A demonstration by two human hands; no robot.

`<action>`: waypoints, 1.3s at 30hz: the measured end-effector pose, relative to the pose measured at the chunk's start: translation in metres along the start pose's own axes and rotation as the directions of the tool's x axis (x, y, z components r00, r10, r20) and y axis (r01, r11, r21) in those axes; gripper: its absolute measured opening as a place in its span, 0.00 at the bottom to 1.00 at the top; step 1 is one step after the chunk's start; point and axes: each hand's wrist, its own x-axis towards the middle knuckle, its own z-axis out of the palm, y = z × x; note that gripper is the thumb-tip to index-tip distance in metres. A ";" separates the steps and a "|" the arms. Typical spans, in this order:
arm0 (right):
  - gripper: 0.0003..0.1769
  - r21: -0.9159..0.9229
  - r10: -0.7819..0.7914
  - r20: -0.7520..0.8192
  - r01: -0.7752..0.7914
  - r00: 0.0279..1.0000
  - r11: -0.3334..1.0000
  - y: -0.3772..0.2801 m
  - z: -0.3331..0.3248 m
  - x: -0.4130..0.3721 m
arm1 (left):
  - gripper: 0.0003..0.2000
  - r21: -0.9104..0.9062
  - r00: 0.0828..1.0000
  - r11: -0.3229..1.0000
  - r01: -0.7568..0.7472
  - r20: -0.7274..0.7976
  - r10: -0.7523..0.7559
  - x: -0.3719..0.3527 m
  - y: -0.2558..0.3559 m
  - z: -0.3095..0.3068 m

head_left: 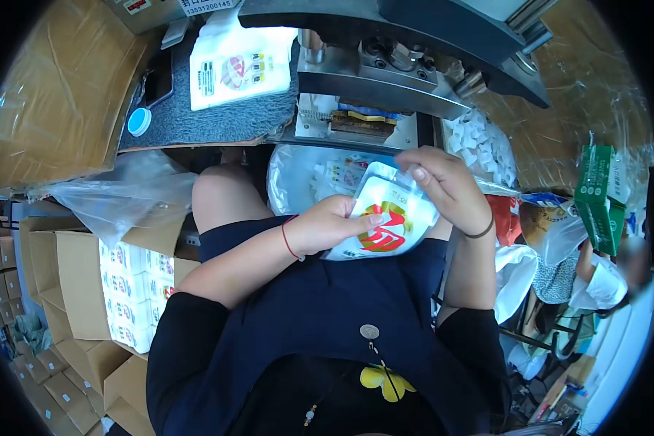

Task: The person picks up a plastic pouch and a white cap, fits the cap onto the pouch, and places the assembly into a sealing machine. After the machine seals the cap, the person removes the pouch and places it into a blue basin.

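My left hand [321,227] is closed on a white printed pouch [386,218] in front of my lap, its thumb lying across the front. The pouch has a red and green print and a clear top edge; several layers seem to show along its right side. At its upper right corner is my right hand [450,190], with thumb and fingers curled round the edge. The forefinger is slightly blurred, and the other fingers are partly hidden. Just behind, a clear plastic-lined tub [291,178] holds more pouches.
Ahead stands a metal press [385,80]. More white pouches [240,69] lie on a grey mat [174,116] with a blue lid [139,122]. White scraps [479,145] are heaped at the right. An open carton [80,283] of packed goods stands left; a green box [596,196] is far right.
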 end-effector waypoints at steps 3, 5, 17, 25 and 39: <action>0.15 -0.378 0.172 -0.207 -0.241 0.963 0.894 0.017 -0.019 -0.008 | 0.15 0.009 0.998 0.998 -0.056 -0.013 0.056 0.007 -0.012 -0.004; 0.14 -0.623 0.276 -0.320 -0.421 0.906 0.659 0.043 -0.035 -0.020 | 0.16 -0.077 0.992 0.993 -0.090 -0.093 0.083 0.010 -0.003 -0.015; 0.20 -0.400 0.295 -0.355 -0.429 0.887 0.810 0.104 -0.021 -0.042 | 0.20 0.975 0.190 0.222 0.012 -0.220 0.957 -0.001 0.089 -0.112; 0.14 -0.284 0.208 -0.502 -0.387 0.839 0.877 0.040 -0.025 -0.041 | 0.21 0.912 0.615 -0.246 0.328 -0.008 0.789 -0.059 0.052 -0.119; 0.08 -0.025 -0.064 -0.278 0.060 0.959 0.998 -0.019 0.033 0.019 | 0.12 0.529 0.879 0.816 -0.234 -0.243 0.410 -0.025 0.017 -0.024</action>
